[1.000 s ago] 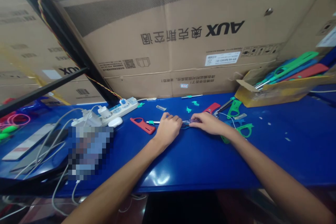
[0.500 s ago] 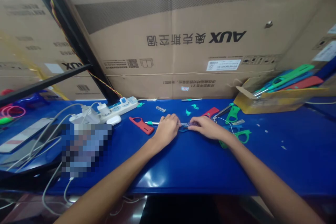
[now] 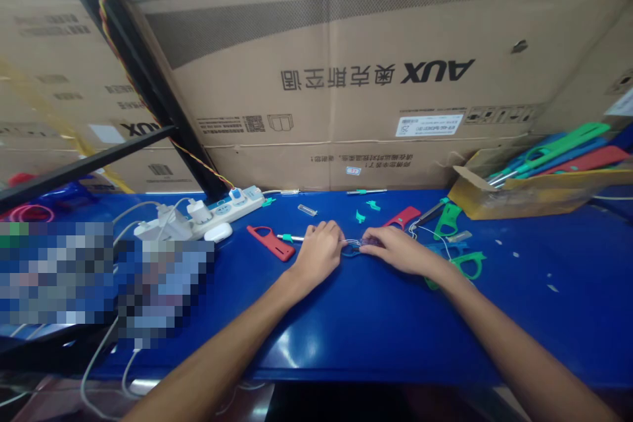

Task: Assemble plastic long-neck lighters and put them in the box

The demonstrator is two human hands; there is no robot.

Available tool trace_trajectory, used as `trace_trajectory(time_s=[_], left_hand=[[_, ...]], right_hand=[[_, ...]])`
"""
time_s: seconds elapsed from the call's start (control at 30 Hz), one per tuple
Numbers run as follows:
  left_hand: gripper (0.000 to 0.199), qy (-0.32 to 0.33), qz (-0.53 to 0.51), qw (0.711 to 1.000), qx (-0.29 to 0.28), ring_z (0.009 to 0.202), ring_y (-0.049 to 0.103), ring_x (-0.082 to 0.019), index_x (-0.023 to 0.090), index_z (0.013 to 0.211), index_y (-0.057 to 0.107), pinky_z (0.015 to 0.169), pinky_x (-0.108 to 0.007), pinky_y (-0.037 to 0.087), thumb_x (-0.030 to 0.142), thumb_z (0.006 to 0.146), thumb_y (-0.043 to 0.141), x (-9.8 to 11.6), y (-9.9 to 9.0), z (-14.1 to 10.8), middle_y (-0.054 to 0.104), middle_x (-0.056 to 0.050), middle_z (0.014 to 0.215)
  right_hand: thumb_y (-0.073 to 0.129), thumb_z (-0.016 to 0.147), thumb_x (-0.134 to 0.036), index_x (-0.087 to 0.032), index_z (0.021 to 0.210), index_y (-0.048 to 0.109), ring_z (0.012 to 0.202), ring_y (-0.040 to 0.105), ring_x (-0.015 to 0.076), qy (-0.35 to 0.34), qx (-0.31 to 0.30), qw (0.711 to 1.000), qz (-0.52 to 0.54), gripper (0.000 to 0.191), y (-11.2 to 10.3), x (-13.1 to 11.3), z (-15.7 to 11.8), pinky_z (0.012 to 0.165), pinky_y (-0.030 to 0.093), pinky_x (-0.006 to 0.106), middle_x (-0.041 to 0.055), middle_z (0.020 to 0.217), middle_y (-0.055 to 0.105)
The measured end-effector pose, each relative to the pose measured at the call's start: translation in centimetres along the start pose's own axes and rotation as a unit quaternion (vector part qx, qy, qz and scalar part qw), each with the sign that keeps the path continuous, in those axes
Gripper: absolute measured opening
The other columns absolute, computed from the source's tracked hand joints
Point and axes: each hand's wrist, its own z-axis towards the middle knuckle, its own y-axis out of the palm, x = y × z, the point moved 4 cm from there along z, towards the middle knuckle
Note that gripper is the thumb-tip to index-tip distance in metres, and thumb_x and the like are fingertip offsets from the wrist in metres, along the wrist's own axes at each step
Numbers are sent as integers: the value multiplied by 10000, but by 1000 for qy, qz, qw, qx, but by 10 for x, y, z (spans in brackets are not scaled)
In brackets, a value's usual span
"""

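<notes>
in carton (image 3: 524, 201), coloured pieces (image 3: 568, 141); right grip (image 3: 398, 250) pinches purplish part (image 3: 368, 242); left grip (image 3: 319, 252), can't tell

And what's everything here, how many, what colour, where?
Table: one, blue, middle
Cardboard: several panels, brown, back
Frame: one, black, left
Twisted wire: one, red-yellow, on frame
Strip: one, white, back left
Plugs: several, mostly white, on strip
Case: one, white, near strip
Cables: several, white, left, centre
Loops: some, pink, left
Box: one, yellow, right, holding coloured pieces
Red pieces: two, red, on table
Green pieces: several, green, right
Blue pieces: some, blue, centre, right
Rods: some, silver, on table
Clear pieces: two, clear, on table
Teal bits: several, teal, back
Scraps: several, white, right
Purple piece: one, purple, centre
Left hand: one, bare, centre
Right hand: one, bare, on purple piece
</notes>
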Motion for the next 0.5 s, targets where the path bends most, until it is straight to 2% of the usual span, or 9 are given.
trace_trajectory(time_s=[0.27,0.5], left_hand=[[179,52,67,996,25,956,580,-263,160,987,581,869,-414,373,208,1040,417,4,5,-3,652,-100,1027],[144,104,93,990,34,959,596,-238,168,1001,571,963,-413,361,199,1043,437,4,5,-2,660,-57,989]], right_hand=[[540,971,-431,-214,970,655,866,650,227,14,-2,1000,-23,246,1,-3,-3,721,413,309,62,942,720],[541,970,-443,-204,960,657,847,644,222,22,-16,1000,-11,266,-1,-5,-5,708,415,305,64,921,717]])
